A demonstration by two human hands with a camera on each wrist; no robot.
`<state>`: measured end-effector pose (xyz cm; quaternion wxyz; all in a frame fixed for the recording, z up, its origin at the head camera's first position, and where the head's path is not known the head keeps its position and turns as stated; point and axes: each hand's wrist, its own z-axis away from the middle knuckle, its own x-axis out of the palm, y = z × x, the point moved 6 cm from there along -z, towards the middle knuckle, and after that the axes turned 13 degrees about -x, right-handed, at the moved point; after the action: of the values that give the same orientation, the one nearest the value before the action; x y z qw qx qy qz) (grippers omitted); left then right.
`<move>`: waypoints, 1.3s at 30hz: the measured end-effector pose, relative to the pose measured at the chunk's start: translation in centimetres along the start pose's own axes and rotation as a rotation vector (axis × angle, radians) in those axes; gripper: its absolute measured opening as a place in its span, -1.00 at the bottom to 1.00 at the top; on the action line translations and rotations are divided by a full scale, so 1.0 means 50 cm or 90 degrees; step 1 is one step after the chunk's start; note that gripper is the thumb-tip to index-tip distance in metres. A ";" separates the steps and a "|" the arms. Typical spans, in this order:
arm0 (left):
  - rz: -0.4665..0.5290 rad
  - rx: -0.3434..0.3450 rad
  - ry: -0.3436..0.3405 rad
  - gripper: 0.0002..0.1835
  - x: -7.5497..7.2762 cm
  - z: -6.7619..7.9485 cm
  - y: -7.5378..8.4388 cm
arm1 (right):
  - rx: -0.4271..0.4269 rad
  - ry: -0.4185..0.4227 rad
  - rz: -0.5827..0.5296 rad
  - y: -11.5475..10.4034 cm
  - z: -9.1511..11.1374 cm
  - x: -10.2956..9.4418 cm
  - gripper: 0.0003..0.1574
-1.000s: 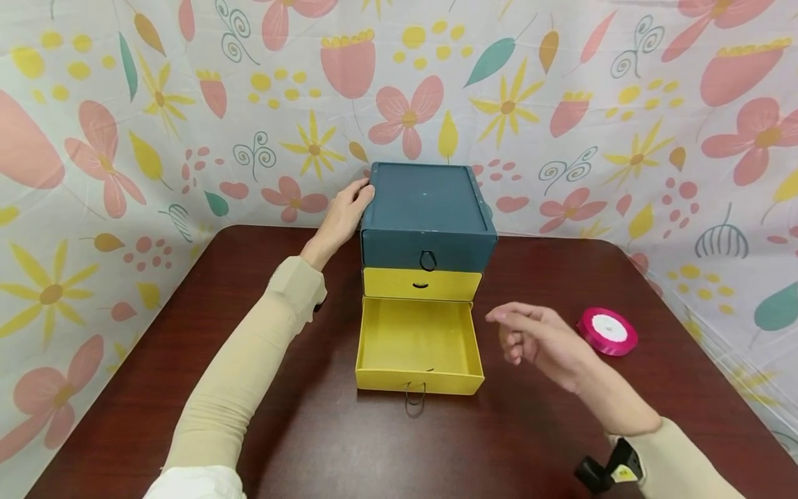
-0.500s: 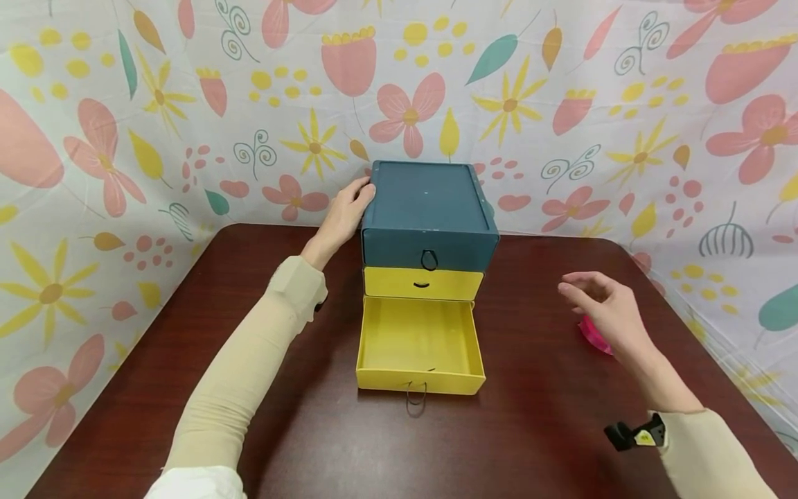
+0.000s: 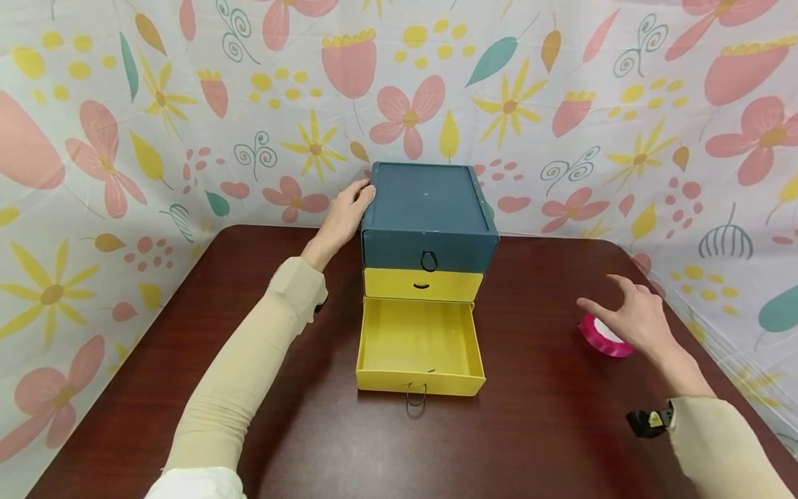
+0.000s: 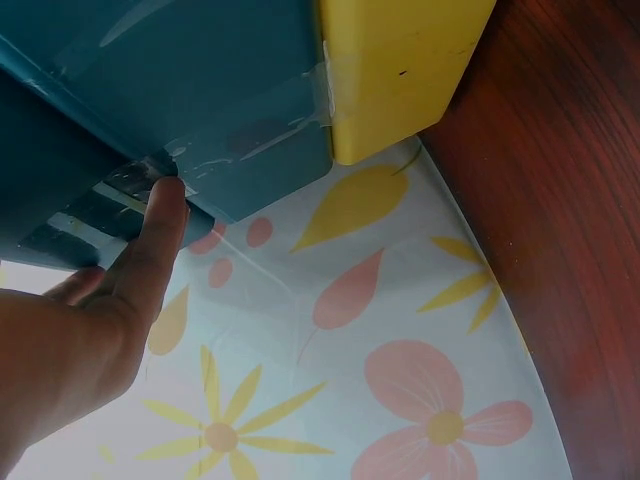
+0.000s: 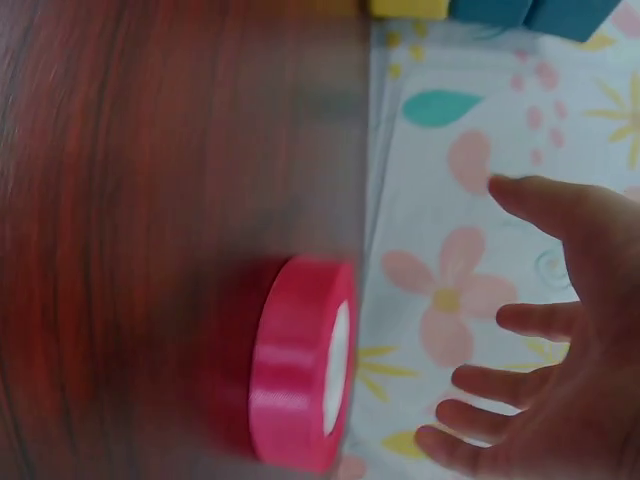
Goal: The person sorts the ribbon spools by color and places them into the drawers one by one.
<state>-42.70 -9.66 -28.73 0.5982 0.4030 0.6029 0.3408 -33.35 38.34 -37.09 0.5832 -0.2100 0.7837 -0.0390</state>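
Note:
A small drawer cabinet (image 3: 430, 201) with a dark blue-green top stands on the table. Its lowest yellow drawer (image 3: 420, 339) is pulled out and holds nothing visible. My left hand (image 3: 341, 218) rests against the cabinet's left side near the back; in the left wrist view its extended fingers (image 4: 160, 225) touch the blue-green wall. Over at the right, my right hand (image 3: 639, 319) hovers with thumb and fingers spread above a roll of pink ribbon (image 3: 603, 339). The right wrist view shows the ribbon roll (image 5: 300, 365) lying flat, apart from the fingers.
A yellow middle drawer (image 3: 422, 284) is closed under the blue-green top drawer, which has a dark loop pull (image 3: 429, 260). Another thin loop (image 3: 415, 395) hangs from the open drawer's front. A floral cloth (image 3: 511, 83) hangs behind the brown table (image 3: 530, 416).
My right hand has moved right, from beside the pulled-out drawer to over the ribbon roll, and its fingers have spread. The left hand and cabinet stay put.

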 end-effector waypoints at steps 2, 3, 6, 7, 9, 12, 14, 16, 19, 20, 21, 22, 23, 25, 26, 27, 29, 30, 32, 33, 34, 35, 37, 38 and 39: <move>0.000 0.002 0.000 -0.36 0.000 0.000 0.001 | 0.029 -0.059 0.009 0.018 0.004 0.012 0.18; 0.001 0.002 0.001 -0.36 0.000 0.000 0.001 | 0.046 -0.090 0.013 0.025 0.007 0.016 0.23; 0.003 0.005 -0.002 -0.36 0.000 0.000 0.002 | 0.077 -0.163 0.024 0.041 0.013 0.027 0.33; 0.005 0.005 -0.003 -0.36 0.000 0.001 0.003 | 0.083 -0.180 0.025 0.044 0.014 0.029 0.35; 0.006 0.005 -0.004 -0.36 0.000 0.002 0.004 | 0.088 -0.206 0.030 0.049 0.016 0.033 0.38; 0.007 0.004 -0.008 -0.36 -0.001 0.002 0.006 | 0.086 -0.225 0.033 0.054 0.017 0.038 0.36; 0.008 0.002 -0.008 -0.36 -0.002 0.003 0.007 | 0.083 -0.229 0.036 0.057 0.016 0.040 0.33; 0.006 0.001 -0.009 -0.36 -0.002 0.004 0.007 | 0.081 -0.229 0.036 0.060 0.016 0.040 0.29; 0.005 0.001 -0.007 -0.37 -0.001 0.004 0.007 | 0.080 -0.229 0.038 0.065 0.018 0.042 0.25; 0.005 0.003 -0.006 -0.37 -0.001 0.004 0.006 | 0.079 -0.230 0.039 0.066 0.018 0.043 0.23; 0.004 0.006 -0.006 -0.37 0.000 0.003 0.006 | 0.078 -0.232 0.039 0.068 0.019 0.045 0.22; 0.004 0.007 -0.005 -0.37 0.000 0.003 0.006 | 0.078 -0.233 0.040 0.069 0.020 0.046 0.21; 0.004 0.008 -0.004 -0.37 0.000 0.003 0.006 | 0.077 -0.236 0.042 0.070 0.021 0.048 0.21; 0.003 0.010 -0.002 -0.37 0.000 0.003 0.006 | 0.075 -0.239 0.044 0.071 0.023 0.050 0.21; 0.004 0.011 -0.002 -0.37 0.000 0.004 0.006 | 0.073 -0.242 0.044 0.071 0.023 0.051 0.21; 0.004 0.010 -0.002 -0.36 0.000 0.004 0.006 | 0.074 -0.243 0.042 0.072 0.024 0.052 0.23; 0.005 0.007 -0.002 -0.36 -0.001 0.004 0.006 | 0.071 -0.246 0.041 0.071 0.025 0.053 0.25; 0.005 0.007 -0.002 -0.36 -0.001 0.004 0.006 | 0.071 -0.248 0.039 0.071 0.025 0.054 0.26; 0.004 0.006 -0.002 -0.36 -0.002 0.004 0.006 | 0.066 -0.250 0.038 0.071 0.025 0.055 0.27; 0.003 0.005 -0.002 -0.36 -0.002 0.004 0.006 | 0.066 -0.251 0.038 0.071 0.026 0.056 0.27; 0.001 0.004 -0.002 -0.36 -0.001 0.004 0.005 | 0.063 -0.250 0.038 0.071 0.026 0.057 0.26; 0.000 0.003 -0.001 -0.36 -0.001 0.003 0.005 | 0.062 -0.249 0.037 0.071 0.027 0.058 0.25; -0.003 0.002 -0.002 -0.36 -0.001 0.002 0.003 | 0.059 -0.244 0.038 0.071 0.028 0.060 0.23; -0.004 0.000 -0.001 -0.36 -0.001 0.002 0.002 | 0.058 -0.241 0.037 0.071 0.029 0.062 0.22; -0.005 -0.001 0.000 -0.36 0.000 0.001 0.001 | 0.056 -0.238 0.036 0.069 0.029 0.062 0.21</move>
<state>-42.64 -9.65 -28.66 0.5999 0.4004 0.6041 0.3389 -33.68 40.58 -41.41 0.7281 -0.1659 0.6649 -0.0175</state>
